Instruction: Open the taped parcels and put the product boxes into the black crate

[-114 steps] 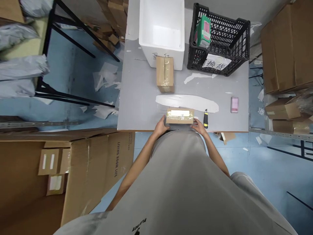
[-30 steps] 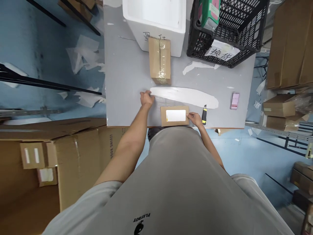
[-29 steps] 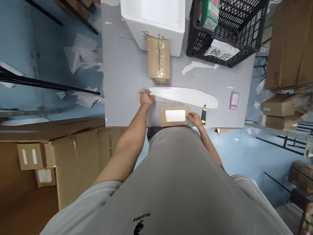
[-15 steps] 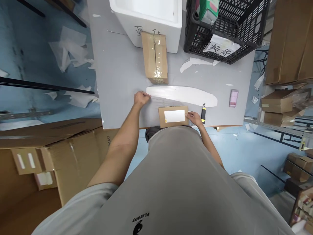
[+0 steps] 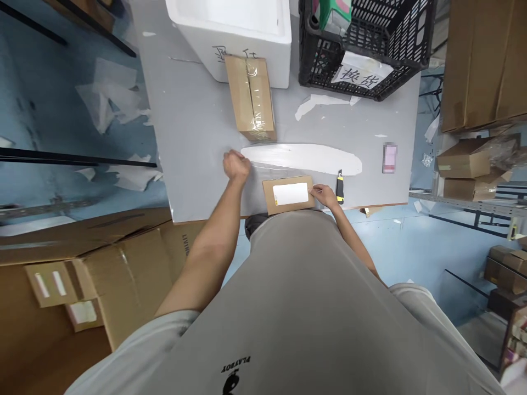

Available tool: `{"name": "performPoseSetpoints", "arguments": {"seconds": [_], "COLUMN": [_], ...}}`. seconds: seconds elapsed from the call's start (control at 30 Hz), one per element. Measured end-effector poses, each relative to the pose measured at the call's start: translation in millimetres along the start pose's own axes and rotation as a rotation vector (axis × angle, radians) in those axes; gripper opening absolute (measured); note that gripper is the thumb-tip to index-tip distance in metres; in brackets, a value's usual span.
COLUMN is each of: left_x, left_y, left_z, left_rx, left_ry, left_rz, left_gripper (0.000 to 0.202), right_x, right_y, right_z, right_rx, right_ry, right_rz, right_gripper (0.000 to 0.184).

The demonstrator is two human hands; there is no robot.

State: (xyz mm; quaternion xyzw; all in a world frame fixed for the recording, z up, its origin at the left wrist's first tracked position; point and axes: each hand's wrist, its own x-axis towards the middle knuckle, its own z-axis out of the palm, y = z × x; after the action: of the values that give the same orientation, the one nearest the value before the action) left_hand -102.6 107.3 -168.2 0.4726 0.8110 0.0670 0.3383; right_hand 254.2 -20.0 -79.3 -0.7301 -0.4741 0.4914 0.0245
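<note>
A small flat cardboard box [image 5: 269, 201] with a white label lies at the table's near edge, against my body. The thumb and fingers of my right hand [image 5: 324, 196] pinch its right edge. My left hand [image 5: 236, 165] is closed at the left end of a long white strip [image 5: 304, 157] that lies across the table behind the box; what its fingers hold, if anything, is hidden. Just right of my right hand lies a black and yellow utility knife [image 5: 340, 187].
Behind the strip stands a taped cardboard carton [image 5: 253, 104], leaning on a white foam box [image 5: 255, 46]. A black plastic crate [image 5: 366, 60] occupies the back right. A blurred pink item [image 5: 389, 158] lies at right, and torn white paper [image 5: 319, 103] behind the strip.
My left hand has turned at the wrist, its fingers now curled out of sight. My right hand keeps its pinch on the cardboard box. The whole view has shifted slightly.
</note>
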Motion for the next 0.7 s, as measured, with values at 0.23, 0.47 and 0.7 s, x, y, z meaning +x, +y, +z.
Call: {"name": "performPoseSetpoints", "arguments": {"seconds": [0.23, 0.47, 0.7], "left_x": [-22, -3, 2], "left_y": [22, 8, -8], "left_z": [22.3, 18.6, 16.5], "left_rx": [0.114, 0.306, 0.159], "left_ry": [-0.219, -0.317, -0.160], "left_rz": [0.427, 0.520, 0.256], "left_gripper": [0.022, 0.020, 0.023], "right_x": [2, 5, 4], "right_y": [3, 6, 4], "right_z": [5, 8, 9], "right_rx": [-0.011, -0.010, -0.034], "right_ry": [0.017, 0.030, 0.026], "right_rz": [-0.019, -0.027, -0.028], "right_gripper": [0.031, 0.027, 0.030]}}
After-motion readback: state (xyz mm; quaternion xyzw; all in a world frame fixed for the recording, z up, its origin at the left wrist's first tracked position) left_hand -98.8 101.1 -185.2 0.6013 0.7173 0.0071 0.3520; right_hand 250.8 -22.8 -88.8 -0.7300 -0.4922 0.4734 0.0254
